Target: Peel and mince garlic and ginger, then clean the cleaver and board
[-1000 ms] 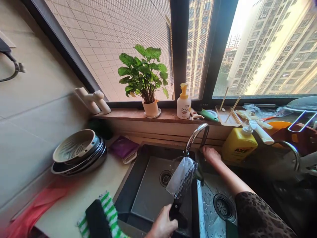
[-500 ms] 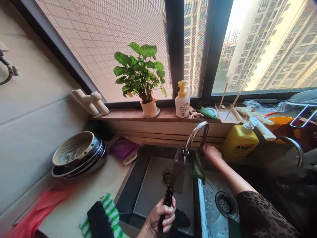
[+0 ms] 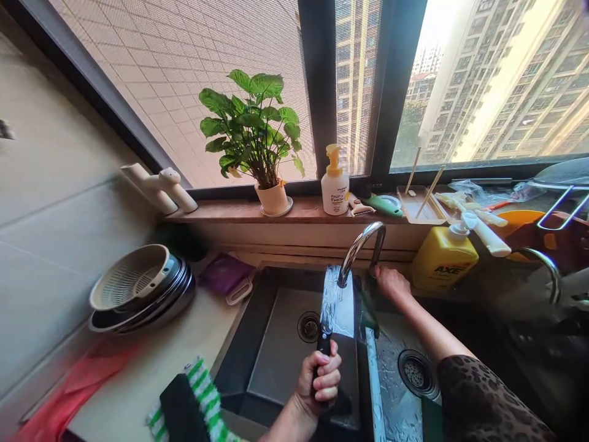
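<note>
The left hand is closed firmly around the black handle of a broad steel cleaver, its fingers curling over the smooth grip. The cleaver is standing nearly upright, its flat, wet, glinting blade rising above the fist and just beneath the curved chrome faucet, with water running down the steel. Beyond the blade, the right hand is resting near the faucet's base, its grip impossible to tell, and a dark green cloth is hanging just below it. Under the grip, a brushed steel sink basin is holding a round drain, while a water-speckled second basin is sitting to the right. Left of the grip, a green-and-white striped sponge is lying against a black pad on the pale counter, and farther left a ribbed cream colander is resting on stacked dark pans
</note>
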Motion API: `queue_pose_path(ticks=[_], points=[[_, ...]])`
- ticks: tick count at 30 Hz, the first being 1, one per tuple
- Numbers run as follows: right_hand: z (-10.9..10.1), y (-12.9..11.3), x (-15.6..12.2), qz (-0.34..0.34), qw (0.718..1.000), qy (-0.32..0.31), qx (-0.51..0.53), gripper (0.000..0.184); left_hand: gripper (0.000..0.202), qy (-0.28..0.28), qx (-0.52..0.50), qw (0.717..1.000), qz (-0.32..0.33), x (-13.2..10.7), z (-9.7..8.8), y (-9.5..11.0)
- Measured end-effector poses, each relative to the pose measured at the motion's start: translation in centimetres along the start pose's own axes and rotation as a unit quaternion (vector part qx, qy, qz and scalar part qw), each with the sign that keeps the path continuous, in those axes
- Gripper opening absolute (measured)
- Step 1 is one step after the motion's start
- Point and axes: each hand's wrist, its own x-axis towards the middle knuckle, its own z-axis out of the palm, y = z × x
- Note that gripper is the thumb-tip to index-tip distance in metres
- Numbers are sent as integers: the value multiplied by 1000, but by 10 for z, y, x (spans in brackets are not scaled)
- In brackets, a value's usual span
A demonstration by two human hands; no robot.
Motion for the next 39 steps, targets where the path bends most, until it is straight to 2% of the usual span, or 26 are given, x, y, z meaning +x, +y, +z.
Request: queue_pose_path(ticks=[4, 7, 9, 11, 12, 13, 14, 15, 16, 17, 18, 19, 21, 23, 24, 26, 27, 29, 31, 32, 34, 36, 39], points=[[2, 0, -6, 18, 1000, 16, 0, 51, 16, 11, 2, 999, 32, -10, 6, 0], [-8, 1, -13, 29, 999, 21, -5, 50, 15, 22, 29, 998, 45, -27, 13, 3], [-15, -3, -27, 27, 999, 29, -19, 47, 17, 60, 71, 994, 56, -43, 15, 3], [-14, -14, -52, -2, 998, 62, -30, 45, 20, 138, 163, 973, 89, -62, 13, -1], [-7, -24, -69, -32, 995, 85, -31, 48, 21, 189, 233, 947, 112, -70, 11, -4], [3, -35, -88, -84, 988, 131, 20, 55, 22, 241, 313, 908, 140, -78, 9, -8], [16, -49, -109, -139, 978, 108, 114, 67, 23, 288, 391, 857, 172, -85, 6, -12], [32, -65, -131, -179, 957, 24, 225, 74, 24, 325, 461, 800, 206, -92, 3, -16], [49, -82, -154, -190, 923, -94, 322, 79, 26, 352, 517, 743, 239, -97, 0, -20], [66, -99, -177, -186, 880, -199, 388, 80, 30, 369, 557, 693, 271, -103, -2, -23], [81, -116, -199, -189, 841, -275, 425, 74, 35, 379, 584, 653, 299, -109, -3, -25], [95, -133, -219, -193, 823, -299, 443, 63, 42, 386, 601, 621, 322, -116, -4, -26], [112, -162, -249, -198, 803, -318, 464, 45, 55, 399, 628, 576, 340, -136, 0, -27], [119, -184, -266, -185, 780, -344, 488, 37, 62, 407, 662, 538, 327, -165, 9, -25], [120, -192, -271, -170, 763, -371, 501, 35, 58, 404, 685, 521, 310, -182, 15, -23], [123, -202, -276, -134, 724, -440, 514, 35, 33, 401, 726, 479, 289, -217, 27, -14], [126, -205, -278, -118, 706, -474, 513, 38, 28, 413, 736, 452, 290, -232, 31, -8], [136, -210, -282, -91, 681, -529, 497, 44, 40, 463, 737, 385, 307, -252, 31, 9], [149, -214, -288, -80, 673, -558, 479, 47, 48, 506, 740, 319, 307, -256, 19, 29], [156, -216, -290, -83, 674, -565, 469, 48, 57, 510, 752, 297, 294, -253, 10, 39], [168, -221, -294, -99, 681, -572, 447, 48, 77, 504, 778, 275, 255, -240, -12, 61], [175, -226, -294, -110, 685, -576, 431, 48, 85, 515, 781, 271, 227, -226, -31, 80], [180, -236, -293, -106, 691, -579, 420, 49, 85, 545, 766, 271, 207, -216, -49, 103]])
